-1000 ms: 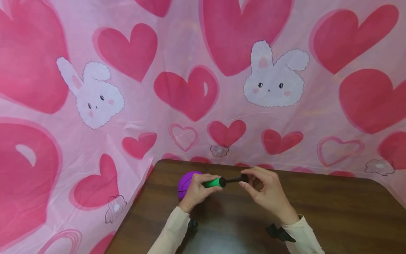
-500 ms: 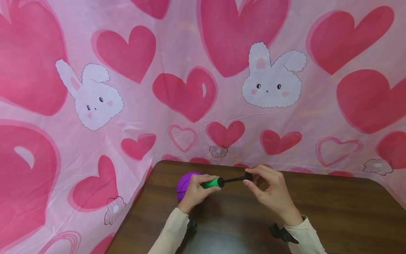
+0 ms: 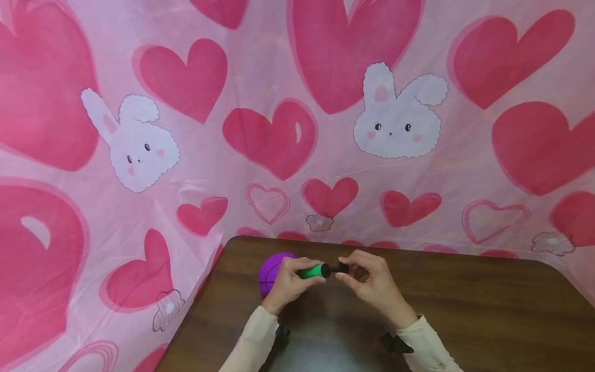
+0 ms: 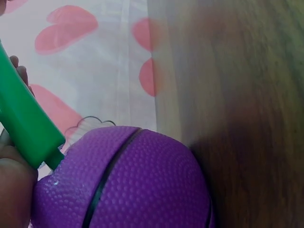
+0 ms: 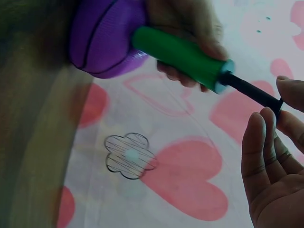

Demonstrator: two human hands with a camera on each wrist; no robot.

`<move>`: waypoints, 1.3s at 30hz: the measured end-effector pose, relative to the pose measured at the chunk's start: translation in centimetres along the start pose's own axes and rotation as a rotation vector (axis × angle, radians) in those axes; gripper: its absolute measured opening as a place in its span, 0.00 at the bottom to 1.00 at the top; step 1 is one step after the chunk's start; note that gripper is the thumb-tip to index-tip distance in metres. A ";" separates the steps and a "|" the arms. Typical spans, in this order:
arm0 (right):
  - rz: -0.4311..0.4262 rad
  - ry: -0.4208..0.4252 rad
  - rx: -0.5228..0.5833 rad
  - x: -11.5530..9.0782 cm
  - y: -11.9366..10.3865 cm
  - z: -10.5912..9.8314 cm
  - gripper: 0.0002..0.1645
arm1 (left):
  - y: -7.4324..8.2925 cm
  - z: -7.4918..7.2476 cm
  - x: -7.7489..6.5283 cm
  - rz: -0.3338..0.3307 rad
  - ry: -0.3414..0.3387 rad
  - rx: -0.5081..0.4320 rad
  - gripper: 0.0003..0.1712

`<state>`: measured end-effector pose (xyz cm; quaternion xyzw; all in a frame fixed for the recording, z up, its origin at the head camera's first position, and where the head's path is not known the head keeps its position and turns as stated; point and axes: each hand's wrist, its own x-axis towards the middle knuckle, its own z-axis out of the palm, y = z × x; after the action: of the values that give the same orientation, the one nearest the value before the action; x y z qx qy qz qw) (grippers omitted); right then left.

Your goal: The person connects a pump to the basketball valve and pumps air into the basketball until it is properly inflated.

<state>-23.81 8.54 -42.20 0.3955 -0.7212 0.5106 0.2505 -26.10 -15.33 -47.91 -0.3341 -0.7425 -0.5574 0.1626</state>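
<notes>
A green hand pump [image 5: 178,54] with a black end cap points into a purple ball [image 4: 142,183] with black seam lines. My left hand [image 3: 290,281] grips the pump's green barrel. In the left wrist view the pump's narrow tip meets the ball, whose surface dips in around it. My right hand [image 3: 372,279] pinches the black handle [image 3: 343,267] between thumb and fingers. A short stretch of the black rod [image 5: 249,90] shows between cap and handle. The ball rests on the table behind my left hand, partly hidden by it.
The brown wooden table [image 3: 465,305] spreads out under both hands. Behind and left of it hangs a pink sheet [image 3: 260,62] printed with hearts and rabbits. Black straps [image 3: 396,343] sit at both wrists.
My right hand first drew the handle slightly outward, then moved left toward the pump, so less rod shows now. My left hand and the ball stay nearly in place.
</notes>
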 end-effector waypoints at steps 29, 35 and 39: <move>0.098 -0.119 -0.190 -0.3 -0.5 -0.2 0.19 | 0.4 0.4 0.2 0.019 -0.015 0.054 0.20; 0.076 -0.070 -0.198 0.3 -1.5 -1.8 0.20 | 0.4 0.3 0.2 0.002 0.002 0.048 0.19; 0.036 -0.027 -0.210 0.8 -2.2 -3.1 0.22 | 0.3 0.0 0.2 -0.034 0.016 0.017 0.20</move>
<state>-22.56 10.84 -39.29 0.3609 -0.7810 0.4314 0.2716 -25.98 -15.21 -47.57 -0.3157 -0.7513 -0.5565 0.1620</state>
